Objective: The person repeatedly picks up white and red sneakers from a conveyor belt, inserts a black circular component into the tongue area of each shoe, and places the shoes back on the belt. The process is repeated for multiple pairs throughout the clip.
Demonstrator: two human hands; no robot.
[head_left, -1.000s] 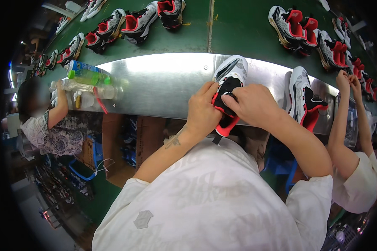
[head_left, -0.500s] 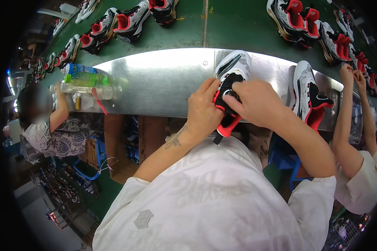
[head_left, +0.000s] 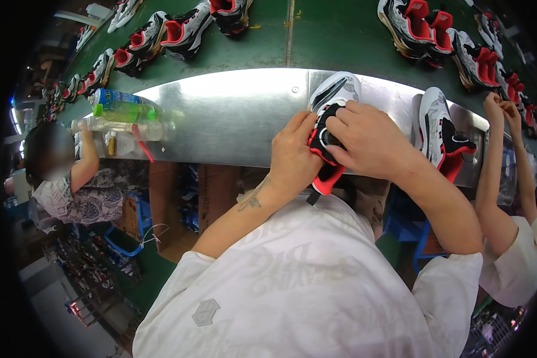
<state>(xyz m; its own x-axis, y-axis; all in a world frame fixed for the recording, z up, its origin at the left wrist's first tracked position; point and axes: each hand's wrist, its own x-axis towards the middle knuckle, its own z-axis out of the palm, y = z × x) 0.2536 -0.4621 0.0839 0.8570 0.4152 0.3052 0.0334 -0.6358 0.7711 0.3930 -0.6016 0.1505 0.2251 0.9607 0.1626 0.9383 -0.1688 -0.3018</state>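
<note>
A white, black and red sneaker rests on the metal bench in front of me, toe pointing away and red heel toward my body. My left hand is closed around its left side near the collar. Over the black tongue and lacing area, my right hand curls its fingers, thumb bent below them; what they pinch there is partly hidden. A matching sneaker lies on the bench to the right of my right hand, its red collar toward me.
Beyond the metal bench, a green belt carries several similar sneakers. Bottles, one a green bottle, lie at the bench's left end. Co-workers sit on both sides, the right one's hands near the belt. Cardboard boxes stand under the bench.
My right hand's fingers have shifted over the tongue and now curl in closer to the lacing. The left hand keeps its hold on the sneaker's side.
</note>
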